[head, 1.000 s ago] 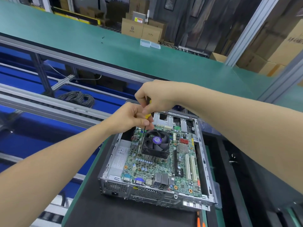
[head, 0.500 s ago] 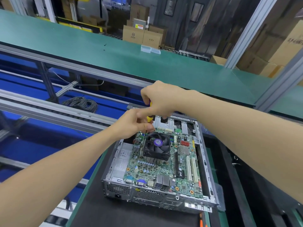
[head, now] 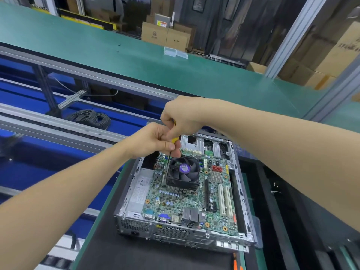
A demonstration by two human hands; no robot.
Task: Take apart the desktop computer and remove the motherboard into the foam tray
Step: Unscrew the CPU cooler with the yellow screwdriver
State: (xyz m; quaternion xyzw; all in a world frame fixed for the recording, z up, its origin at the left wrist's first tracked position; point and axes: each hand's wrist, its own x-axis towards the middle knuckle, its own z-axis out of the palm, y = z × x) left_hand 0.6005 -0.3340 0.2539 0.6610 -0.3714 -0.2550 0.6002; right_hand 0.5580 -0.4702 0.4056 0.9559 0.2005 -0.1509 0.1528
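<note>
An open desktop case (head: pixel 128 199) lies on a black mat, its green motherboard (head: pixel 175 199) still inside under a black CPU fan (head: pixel 184 172). My right hand (head: pixel 181 115) grips the yellow handle of a screwdriver (head: pixel 175 140) from above. My left hand (head: pixel 150 141) pinches the thin dark shaft just below the handle. The shaft runs down to the board at the fan's left edge; its tip is too small to make out.
A black mat (head: pixel 116 248) covers the green-edged bench under the case. An orange-handled tool (head: pixel 236 266) pokes in at the bottom edge. A green conveyor belt (head: pixel 97 49) runs behind, with a clear plastic box (head: pixel 175 52) on it. Coiled cable (head: pixel 91 117) lies at the left below.
Both hands stay together on the screwdriver at the fan's left side. The view has shifted slightly; the case sits a little further right in the frame.
</note>
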